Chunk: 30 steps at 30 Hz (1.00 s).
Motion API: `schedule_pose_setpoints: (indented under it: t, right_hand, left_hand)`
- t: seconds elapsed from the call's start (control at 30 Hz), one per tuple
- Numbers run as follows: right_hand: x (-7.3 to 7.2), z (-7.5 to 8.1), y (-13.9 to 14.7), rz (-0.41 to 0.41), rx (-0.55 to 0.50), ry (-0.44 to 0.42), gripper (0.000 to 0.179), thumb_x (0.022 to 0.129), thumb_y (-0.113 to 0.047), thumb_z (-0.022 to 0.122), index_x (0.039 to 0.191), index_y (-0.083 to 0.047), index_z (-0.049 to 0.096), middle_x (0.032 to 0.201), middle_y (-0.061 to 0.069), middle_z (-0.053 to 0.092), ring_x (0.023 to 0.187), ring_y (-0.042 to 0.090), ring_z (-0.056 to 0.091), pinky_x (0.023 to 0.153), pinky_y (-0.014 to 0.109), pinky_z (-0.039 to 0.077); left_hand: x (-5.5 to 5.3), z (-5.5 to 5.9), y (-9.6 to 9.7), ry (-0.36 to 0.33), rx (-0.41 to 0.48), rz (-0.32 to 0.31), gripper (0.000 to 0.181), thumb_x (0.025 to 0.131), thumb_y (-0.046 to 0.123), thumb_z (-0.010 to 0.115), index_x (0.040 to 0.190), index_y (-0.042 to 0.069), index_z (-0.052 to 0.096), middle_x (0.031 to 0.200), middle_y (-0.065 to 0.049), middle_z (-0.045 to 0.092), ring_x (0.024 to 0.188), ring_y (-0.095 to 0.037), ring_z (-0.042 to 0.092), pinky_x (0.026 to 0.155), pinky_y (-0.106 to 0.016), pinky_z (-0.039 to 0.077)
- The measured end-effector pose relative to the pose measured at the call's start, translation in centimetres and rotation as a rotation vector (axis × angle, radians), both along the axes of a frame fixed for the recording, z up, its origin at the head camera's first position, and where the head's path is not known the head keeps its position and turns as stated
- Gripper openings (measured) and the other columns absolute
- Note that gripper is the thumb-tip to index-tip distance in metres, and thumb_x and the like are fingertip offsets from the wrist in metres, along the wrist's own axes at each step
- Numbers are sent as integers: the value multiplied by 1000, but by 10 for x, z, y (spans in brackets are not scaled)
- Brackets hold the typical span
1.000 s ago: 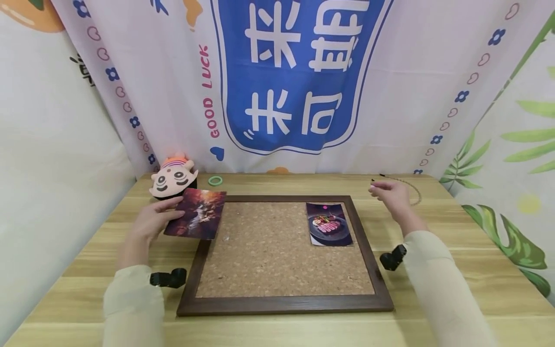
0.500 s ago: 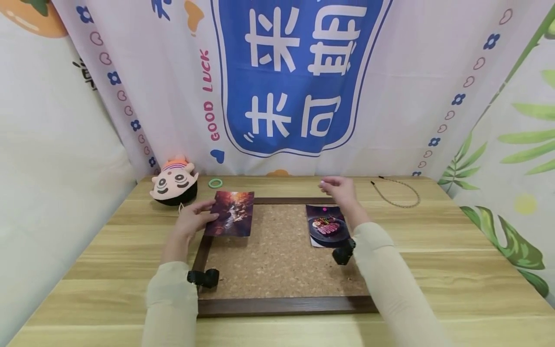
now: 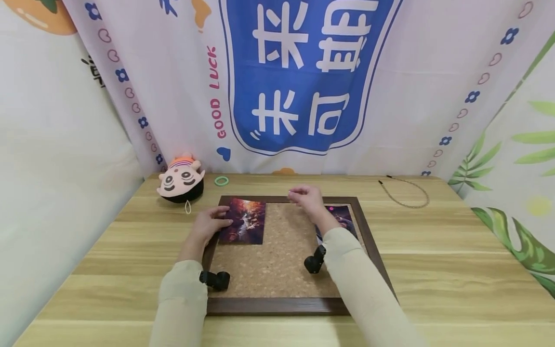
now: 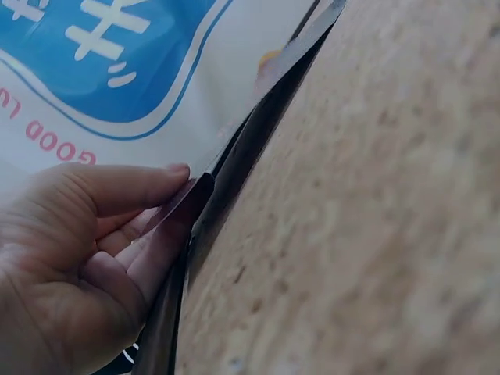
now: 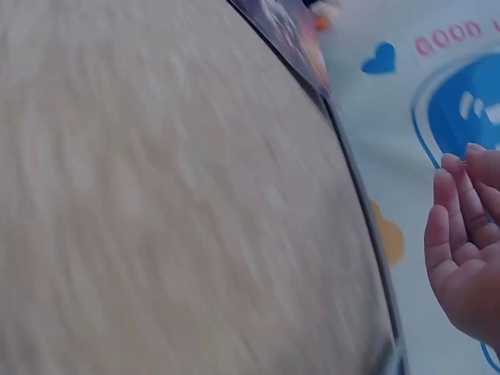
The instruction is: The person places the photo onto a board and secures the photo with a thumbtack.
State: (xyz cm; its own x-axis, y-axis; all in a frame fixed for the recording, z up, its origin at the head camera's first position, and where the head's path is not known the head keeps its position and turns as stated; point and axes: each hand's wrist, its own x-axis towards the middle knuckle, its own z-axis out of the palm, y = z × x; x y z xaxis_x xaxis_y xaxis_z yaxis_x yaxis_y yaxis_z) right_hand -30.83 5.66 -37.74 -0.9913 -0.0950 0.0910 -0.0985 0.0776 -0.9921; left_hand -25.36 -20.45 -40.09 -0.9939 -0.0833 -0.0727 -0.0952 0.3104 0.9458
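A brown-framed corkboard lies on the wooden table. My left hand pinches the left edge of a dark red and purple photo print over the board's upper left corner. In the left wrist view the photo appears nearly edge-on between thumb and fingers. My right hand is over the top part of the board, right of that photo. Its thumb and forefinger pinch a tiny pushpin, mostly hidden, with a thin point showing in the right wrist view. A food photo, partly behind my right arm, carries a pink pin.
At the back left lies a plush doll with a small loop, beside a green ring. A thin braided headband lies at the back right. A printed curtain hangs along the table's back edge.
My left hand has carried the photo rightward from beyond the frame onto the board's upper left corner. My right hand has swept left from near the headband, passing over the food photo.
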Motion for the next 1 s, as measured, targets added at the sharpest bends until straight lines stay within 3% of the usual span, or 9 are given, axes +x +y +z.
schedule_pose_setpoints:
  t: [0.13,0.37,0.63,0.8,1.0]
  right_hand:
    - [4,-7,-23,63,24,-35,21,80,-4,60,96,9,60,80,13,63,80,35,58,71,43,45]
    - [12,-19,-54,241,8,-66,20,82,0,56,97,14,56,92,24,60,82,30,59,70,36,47]
    - [14,-25,-62,258,64,-55,17,81,-1,58,93,10,60,90,20,61,83,25,60,70,30,47]
    - [12,-30,-61,251,111,5,15,80,-3,60,89,9,62,82,14,62,76,19,60,66,27,48]
    - [15,-34,-58,254,164,85,16,80,-5,60,90,7,63,84,12,62,71,15,54,61,26,44]
  left_hand:
    - [-1,-3,3,29,-36,8,43,74,-1,63,115,-6,51,113,-26,49,106,-31,43,85,-38,37]
    - [-2,-4,5,41,-73,7,42,74,0,64,114,-5,52,110,-24,50,103,-31,44,84,-39,38]
    - [-2,-3,6,53,-92,-2,41,73,-3,63,113,-6,52,106,-23,51,99,-30,46,78,-35,41]
    - [-2,-1,7,79,-118,-2,40,72,-2,64,110,-8,53,100,-22,52,92,-29,47,71,-31,42]
    - [1,1,5,129,-334,-30,33,74,5,65,105,-5,57,80,-13,55,72,-23,49,65,-34,41]
